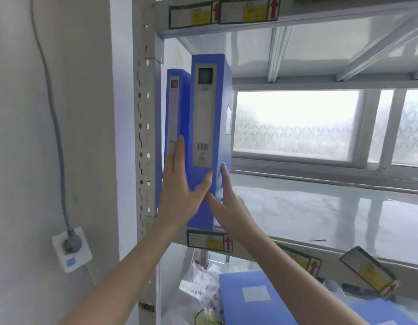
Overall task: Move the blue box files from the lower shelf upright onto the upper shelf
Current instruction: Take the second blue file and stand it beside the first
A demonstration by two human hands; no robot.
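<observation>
A blue box file [209, 118] stands upright at the left front edge of the upper shelf [320, 214], spine toward me. My left hand [179, 191] lies flat against its left side with the thumb across the spine. My right hand [226, 207] presses its lower right side, fingers pointing up. A second blue box file [176, 109] stands upright just behind and to the left, against the shelf post. On the lower shelf, another blue box file [252, 299] lies flat, and a corner of one more blue file [379, 313] shows at the bottom right.
The perforated metal shelf post [145, 137] rises at the left. A wall socket with a grey plug [70, 247] hangs on the wall. Plastic bags [201, 289] lie on the lower shelf. A frosted window [297, 123] is behind the shelf. A loose label [369, 270] dangles from the shelf edge.
</observation>
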